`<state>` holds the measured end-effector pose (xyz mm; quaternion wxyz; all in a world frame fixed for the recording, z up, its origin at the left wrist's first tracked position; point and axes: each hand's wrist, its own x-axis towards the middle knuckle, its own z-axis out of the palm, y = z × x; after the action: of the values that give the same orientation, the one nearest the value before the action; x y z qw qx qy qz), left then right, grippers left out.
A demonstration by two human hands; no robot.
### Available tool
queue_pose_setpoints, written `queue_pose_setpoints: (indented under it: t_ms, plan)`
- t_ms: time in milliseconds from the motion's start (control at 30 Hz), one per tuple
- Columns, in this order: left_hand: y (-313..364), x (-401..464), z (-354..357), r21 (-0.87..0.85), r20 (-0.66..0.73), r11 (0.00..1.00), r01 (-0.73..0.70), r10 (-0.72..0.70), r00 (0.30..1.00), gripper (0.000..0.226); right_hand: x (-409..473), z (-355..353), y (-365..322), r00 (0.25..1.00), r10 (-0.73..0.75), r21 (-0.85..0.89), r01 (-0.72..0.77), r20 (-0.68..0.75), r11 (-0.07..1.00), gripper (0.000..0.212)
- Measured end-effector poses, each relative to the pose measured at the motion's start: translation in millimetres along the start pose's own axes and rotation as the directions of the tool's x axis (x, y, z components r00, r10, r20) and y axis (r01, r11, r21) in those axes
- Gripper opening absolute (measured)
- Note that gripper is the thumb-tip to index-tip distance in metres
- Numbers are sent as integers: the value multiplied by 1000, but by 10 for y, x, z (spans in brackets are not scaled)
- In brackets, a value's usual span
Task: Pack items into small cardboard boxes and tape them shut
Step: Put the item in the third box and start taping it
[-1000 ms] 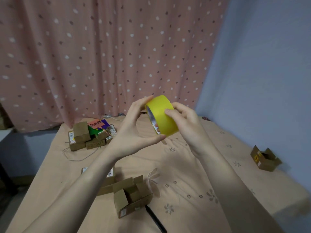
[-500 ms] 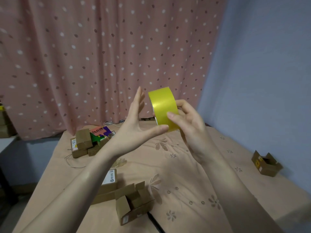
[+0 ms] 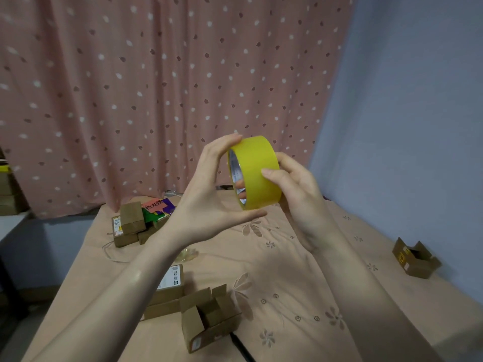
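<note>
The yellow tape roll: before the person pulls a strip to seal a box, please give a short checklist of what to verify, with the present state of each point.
1. Round yellow plastic tape roll held by both hands: ok; left hand and right hand each have a grip on it.
2. Loose tape end found: cannot tell; no free end shows.
3. Small brown cardboard box with raised flaps within reach, in front on the beige flowered cloth: ok.
4. Its flaps folded shut for taping: not ok; they stand open.
5. Item packed inside it: cannot tell.
</note>
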<state>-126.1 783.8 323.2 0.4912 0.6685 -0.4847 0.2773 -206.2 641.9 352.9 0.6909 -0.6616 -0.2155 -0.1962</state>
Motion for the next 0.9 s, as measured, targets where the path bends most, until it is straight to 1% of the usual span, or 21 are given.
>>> queue_pose_setpoints:
  t_ms: [100, 167, 200, 233, 300, 367, 433, 533, 700, 833, 900]
  plan:
    - [9, -3, 20, 67, 0, 995, -71, 71, 997, 100, 42, 1, 0, 999, 40, 3, -40, -28, 999, 16]
    - [11, -12, 31, 76, 16, 994, -76, 75, 997, 101, 65, 6, 17, 997, 54, 1, -54, -54, 999, 20]
    - [5, -16, 35, 62, 29, 996, -57, 55, 998, 105, 66, 5, 33, 997, 45, -18, -46, -65, 999, 20]
    - [-3, -20, 34, 30, 41, 999, -14, 13, 999, 109, 62, 1, 52, 997, 29, -51, -32, -69, 998, 17]
    - [-10, -21, 24, -81, 54, 989, 126, -122, 991, 114, 40, -6, 83, 998, -5, -110, -1, -55, 994, 11]
    - [-16, -4, 1, -210, 83, 945, 252, -239, 967, 110, 19, -15, 107, 1000, -17, -116, 14, -22, 993, 9]
    - [-29, 14, -19, -275, 133, 915, 295, -268, 954, 102, 9, -29, 118, 1000, -19, -119, 19, -4, 993, 9]
    - [-50, 28, -16, -274, 134, 923, 271, -243, 961, 91, 17, -38, 108, 999, -28, -152, 25, -17, 988, 8]
    - [-77, 31, 16, -201, 80, 961, 191, -178, 981, 99, 56, -17, 82, 998, 4, -132, -14, -70, 991, 9]
    - [-97, 28, 37, -190, 78, 967, 172, -160, 984, 101, 80, 30, 56, 995, 23, -103, -33, -99, 994, 10]
    - [-123, 21, 42, -162, 73, 973, 162, -152, 986, 102, 95, 48, 41, 991, 56, -79, -66, -121, 995, 13]
